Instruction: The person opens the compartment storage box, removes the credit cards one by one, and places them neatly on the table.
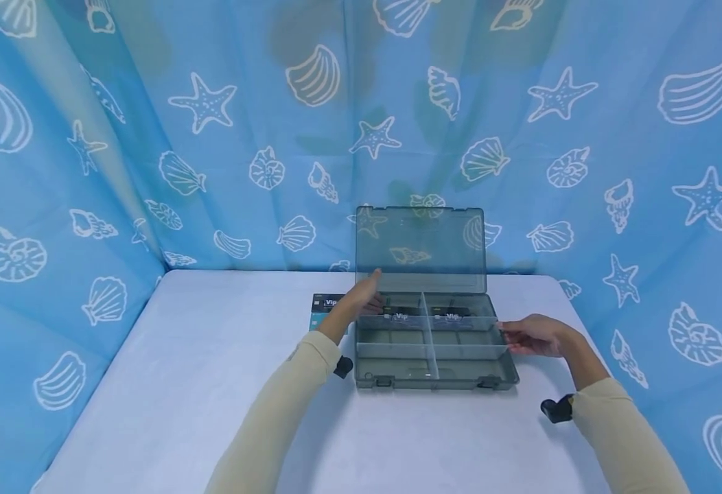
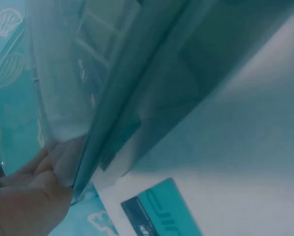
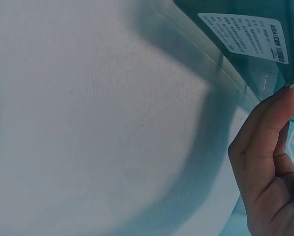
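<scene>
At the left, a pale sleeve (image 1: 268, 418) and a black wrist device (image 1: 342, 367) are seen below the left hand (image 1: 359, 299), by which the left wall of a translucent grey box (image 1: 435, 384) is gripped near the hinge side, with little gap left between thumb and fingers. Just beside that wall, one black-and-blue card (image 1: 322, 312) marked "Vip" is laid on the white counter (image 1: 213, 384), partly hidden by the hand. The box is placed near the back of the counter, with its lid (image 1: 421, 250) raised against the shell-printed curtain (image 1: 262, 89). Its inside is split by one lengthwise divider (image 1: 427, 336) and two cross dividers (image 1: 392, 351) into six compartments, in two columns of three. One dark "Vip" card is shown in the rear left compartment (image 1: 400, 316) and another in the rear right (image 1: 451, 316), so three cards are counted in all. Two latches (image 1: 489, 381) are fitted along the front. At the right, the box's side edge is pinched by the fingertips of the right hand (image 1: 534, 335), almost closed; a white printed label (image 3: 250, 35) is seen nearby on the box.
</scene>
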A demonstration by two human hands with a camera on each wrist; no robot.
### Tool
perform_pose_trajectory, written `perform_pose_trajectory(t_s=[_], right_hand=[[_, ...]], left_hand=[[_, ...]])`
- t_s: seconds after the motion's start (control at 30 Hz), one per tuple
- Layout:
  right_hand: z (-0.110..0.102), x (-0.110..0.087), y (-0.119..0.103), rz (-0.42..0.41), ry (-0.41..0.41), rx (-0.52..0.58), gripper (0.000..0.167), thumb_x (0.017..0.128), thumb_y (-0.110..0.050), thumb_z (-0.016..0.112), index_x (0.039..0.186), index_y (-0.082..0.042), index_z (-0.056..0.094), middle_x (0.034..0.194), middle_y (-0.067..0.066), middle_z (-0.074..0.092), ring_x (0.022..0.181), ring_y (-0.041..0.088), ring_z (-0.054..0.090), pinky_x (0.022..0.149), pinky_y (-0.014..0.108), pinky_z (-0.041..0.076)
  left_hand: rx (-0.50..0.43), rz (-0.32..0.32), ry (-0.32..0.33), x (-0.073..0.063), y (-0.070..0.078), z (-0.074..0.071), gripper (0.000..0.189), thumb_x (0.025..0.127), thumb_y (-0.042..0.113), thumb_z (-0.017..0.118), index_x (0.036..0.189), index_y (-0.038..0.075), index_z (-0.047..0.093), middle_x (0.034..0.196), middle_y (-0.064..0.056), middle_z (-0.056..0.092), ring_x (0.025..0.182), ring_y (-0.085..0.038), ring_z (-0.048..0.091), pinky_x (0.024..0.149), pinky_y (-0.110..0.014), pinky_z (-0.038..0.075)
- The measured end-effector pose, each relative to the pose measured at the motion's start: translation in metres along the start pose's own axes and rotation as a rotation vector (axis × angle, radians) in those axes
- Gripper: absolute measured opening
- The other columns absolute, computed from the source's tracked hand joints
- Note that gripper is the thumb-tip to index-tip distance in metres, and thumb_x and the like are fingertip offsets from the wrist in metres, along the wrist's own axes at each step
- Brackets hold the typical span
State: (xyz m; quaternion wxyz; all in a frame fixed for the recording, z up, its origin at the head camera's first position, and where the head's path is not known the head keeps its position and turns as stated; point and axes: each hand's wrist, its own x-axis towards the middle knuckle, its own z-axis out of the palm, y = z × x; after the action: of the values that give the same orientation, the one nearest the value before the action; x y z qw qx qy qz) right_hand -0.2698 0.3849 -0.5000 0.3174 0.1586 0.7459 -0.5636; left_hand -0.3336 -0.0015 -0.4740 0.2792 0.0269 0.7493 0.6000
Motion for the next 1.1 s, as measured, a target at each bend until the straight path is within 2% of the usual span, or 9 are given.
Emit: perform_pose_trajectory(t_s=[0.1,0.2,0.37,0.43,0.5,0.6,0.73,0.93,1.1], right_hand=[[0.000,0.000,0.000,0.001,0.006,0.005,0.032,0.099,-0.030,0.059,0.099,0.002,0.062,0.081,0.007,0.062,0.071,0.013,0.067,0.071,0.023,0.058],[-0.001,0.000,0.001,0.013,0.014,0.017,0.033,0.098,-0.030,0.061,0.101,0.002,0.062,0.081,0.008,0.062,0.071,0.014,0.067,0.071,0.023,0.058],[-0.001,0.000,0.003,0.025,0.040,0.019,0.033,0.097,-0.031,0.061,0.101,0.002,0.062,0.081,0.008,0.062,0.070,0.014,0.067,0.070,0.023,0.058],[0.000,-0.001,0.003,0.028,0.044,0.023,0.033,0.097,-0.032,0.061,0.100,0.001,0.062,0.081,0.007,0.062,0.070,0.013,0.067,0.070,0.023,0.058],[0.000,-0.001,0.002,0.024,0.035,0.021,0.033,0.098,-0.032,0.061,0.101,0.001,0.062,0.082,0.007,0.062,0.070,0.013,0.066,0.071,0.023,0.058],[0.001,-0.001,0.000,0.005,0.029,0.006,0.034,0.098,-0.032,0.060,0.102,0.002,0.062,0.081,0.007,0.062,0.070,0.013,0.065,0.070,0.022,0.057],[0.003,-0.001,-0.005,-0.022,0.027,-0.014,0.034,0.099,-0.031,0.059,0.102,0.002,0.061,0.081,0.007,0.062,0.070,0.013,0.065,0.068,0.021,0.056],[0.004,-0.001,-0.003,-0.007,0.014,0.000,0.033,0.100,-0.029,0.057,0.102,0.003,0.060,0.080,0.007,0.062,0.070,0.012,0.065,0.069,0.022,0.057],[0.004,-0.001,-0.001,-0.005,0.024,-0.001,0.033,0.100,-0.029,0.058,0.103,0.004,0.060,0.080,0.007,0.061,0.069,0.013,0.065,0.069,0.022,0.057]], left_hand=[[-0.020,0.035,0.076,-0.002,-0.001,0.005,0.073,0.106,0.048,0.023,0.132,-0.016,0.046,0.128,-0.031,0.054,0.117,-0.041,0.056,0.103,-0.046,0.044],[-0.005,0.102,0.169,-0.002,-0.007,0.012,0.054,0.106,0.035,0.038,0.127,-0.013,0.052,0.120,-0.026,0.060,0.110,-0.036,0.062,0.096,-0.042,0.050],[0.126,0.180,0.281,0.000,-0.015,0.022,0.032,0.091,0.017,0.071,0.113,-0.005,0.066,0.105,-0.015,0.070,0.092,-0.023,0.070,0.085,-0.037,0.057],[0.125,0.184,0.278,0.000,-0.015,0.025,0.035,0.085,0.014,0.077,0.113,-0.005,0.067,0.101,-0.015,0.071,0.086,-0.022,0.072,0.084,-0.038,0.057],[0.065,0.190,0.254,0.000,-0.013,0.027,0.035,0.084,0.010,0.077,0.113,-0.006,0.066,0.100,-0.016,0.071,0.083,-0.022,0.072,0.083,-0.038,0.057],[-0.027,0.211,0.221,0.001,-0.010,0.030,0.027,0.085,0.003,0.074,0.109,-0.008,0.067,0.098,-0.016,0.070,0.080,-0.023,0.072,0.077,-0.036,0.059],[-0.056,0.237,0.240,0.001,-0.008,0.028,0.015,0.088,-0.001,0.069,0.101,-0.008,0.069,0.094,-0.016,0.069,0.079,-0.024,0.072,0.070,-0.029,0.060],[-0.046,0.238,0.253,-0.005,-0.008,0.019,0.015,0.087,-0.002,0.070,0.101,-0.009,0.069,0.095,-0.015,0.069,0.079,-0.026,0.072,0.068,-0.030,0.060],[-0.077,0.242,0.241,-0.011,-0.008,0.003,0.016,0.089,0.000,0.069,0.103,-0.007,0.069,0.098,-0.015,0.068,0.079,-0.023,0.072,0.071,-0.029,0.060]])
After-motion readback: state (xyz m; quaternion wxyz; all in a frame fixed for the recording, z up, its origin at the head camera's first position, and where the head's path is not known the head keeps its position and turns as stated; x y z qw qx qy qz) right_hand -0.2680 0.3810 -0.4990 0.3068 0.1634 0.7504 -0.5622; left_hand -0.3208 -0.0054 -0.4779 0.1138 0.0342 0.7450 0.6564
